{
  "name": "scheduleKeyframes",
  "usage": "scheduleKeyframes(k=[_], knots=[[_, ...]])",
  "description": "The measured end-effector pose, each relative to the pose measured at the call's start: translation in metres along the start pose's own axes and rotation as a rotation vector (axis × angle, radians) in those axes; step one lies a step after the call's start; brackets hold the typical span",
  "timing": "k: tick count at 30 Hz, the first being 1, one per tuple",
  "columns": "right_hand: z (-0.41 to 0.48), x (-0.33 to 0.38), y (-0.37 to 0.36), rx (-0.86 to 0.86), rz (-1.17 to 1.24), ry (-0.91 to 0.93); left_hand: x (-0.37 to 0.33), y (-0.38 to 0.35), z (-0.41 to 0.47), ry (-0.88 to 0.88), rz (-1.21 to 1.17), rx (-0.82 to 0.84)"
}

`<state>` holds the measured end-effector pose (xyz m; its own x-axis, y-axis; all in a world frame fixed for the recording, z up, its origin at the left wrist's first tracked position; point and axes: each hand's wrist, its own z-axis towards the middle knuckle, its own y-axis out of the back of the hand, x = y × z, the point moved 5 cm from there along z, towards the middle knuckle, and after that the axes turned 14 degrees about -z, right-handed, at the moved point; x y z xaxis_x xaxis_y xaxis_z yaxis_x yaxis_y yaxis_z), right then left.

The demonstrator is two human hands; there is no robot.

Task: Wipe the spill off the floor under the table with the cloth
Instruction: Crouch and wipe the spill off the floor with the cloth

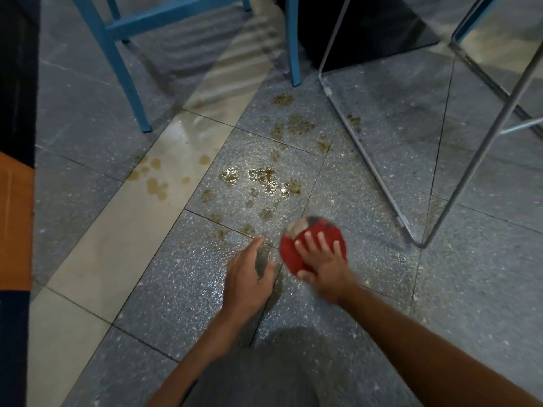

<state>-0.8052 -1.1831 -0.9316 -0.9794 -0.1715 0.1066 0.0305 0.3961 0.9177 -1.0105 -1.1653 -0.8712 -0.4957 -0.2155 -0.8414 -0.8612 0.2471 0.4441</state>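
A brownish spill (pixel 264 179) lies in scattered puddles and drops across the grey speckled floor tiles, with more drops on the pale tile strip (pixel 154 183). My right hand (pixel 323 259) presses a red cloth (pixel 289 251) flat on the floor, just below the nearest drops; the cloth has a pale patch at its top edge and looks blurred. My left hand (pixel 248 274) rests beside it on the floor, fingers apart, holding nothing.
Blue chair legs (pixel 129 80) stand at the upper left, one more blue leg (pixel 295 54) at top centre. Thin grey metal table legs (pixel 361 148) form a frame to the right of the spill. A dark and orange edge (pixel 14 218) runs along the left.
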Motion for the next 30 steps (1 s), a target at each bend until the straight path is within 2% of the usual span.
scheduleKeyframes(k=[2, 4, 6, 8, 10, 14, 17, 19, 22, 24, 25, 27, 28, 30], knots=[[-0.03, 0.039, -0.019, -0.04, -0.072, 0.184, -0.006, 0.0, 0.001, -0.023, 0.013, 0.003], [-0.055, 0.061, -0.039, -0.012, -0.128, 0.335, -0.01, 0.0, 0.002, -0.071, 0.031, 0.012], [-0.065, 0.061, -0.042, 0.023, -0.086, 0.411, -0.011, 0.001, 0.002, -0.1, 0.053, 0.015], [-0.06, 0.041, -0.035, -0.034, -0.083, 0.454, -0.007, 0.004, 0.002, -0.082, 0.049, 0.01], [-0.04, 0.003, -0.022, -0.061, -0.079, 0.341, -0.003, 0.005, -0.001, -0.032, 0.036, 0.001], [0.006, -0.074, 0.01, 0.01, 0.056, -0.103, 0.004, 0.013, -0.008, -0.004, 0.001, -0.023], [0.008, -0.051, 0.019, 0.023, -0.011, -0.195, 0.006, 0.024, -0.008, 0.013, -0.002, -0.072], [-0.005, -0.004, 0.01, 0.015, -0.02, -0.043, 0.006, 0.027, -0.009, 0.038, -0.018, -0.104], [-0.039, 0.076, -0.027, -0.036, -0.17, 0.339, 0.005, 0.026, -0.008, 0.043, -0.017, -0.109], [-0.054, 0.105, -0.043, 0.06, -0.189, 0.484, 0.003, 0.026, -0.007, 0.038, -0.021, -0.1], [-0.059, 0.107, -0.045, 0.095, -0.186, 0.529, 0.001, 0.027, -0.007, 0.04, -0.025, -0.098], [-0.063, 0.089, -0.044, -0.006, -0.164, 0.628, -0.002, 0.035, -0.009, 0.042, -0.012, -0.091], [-0.066, 0.073, -0.044, 0.038, -0.184, 0.648, -0.002, 0.04, -0.011, 0.041, 0.003, -0.086], [-0.078, 0.031, -0.034, 0.246, -0.102, 0.54, -0.001, 0.055, -0.022, 0.063, 0.026, -0.087]])
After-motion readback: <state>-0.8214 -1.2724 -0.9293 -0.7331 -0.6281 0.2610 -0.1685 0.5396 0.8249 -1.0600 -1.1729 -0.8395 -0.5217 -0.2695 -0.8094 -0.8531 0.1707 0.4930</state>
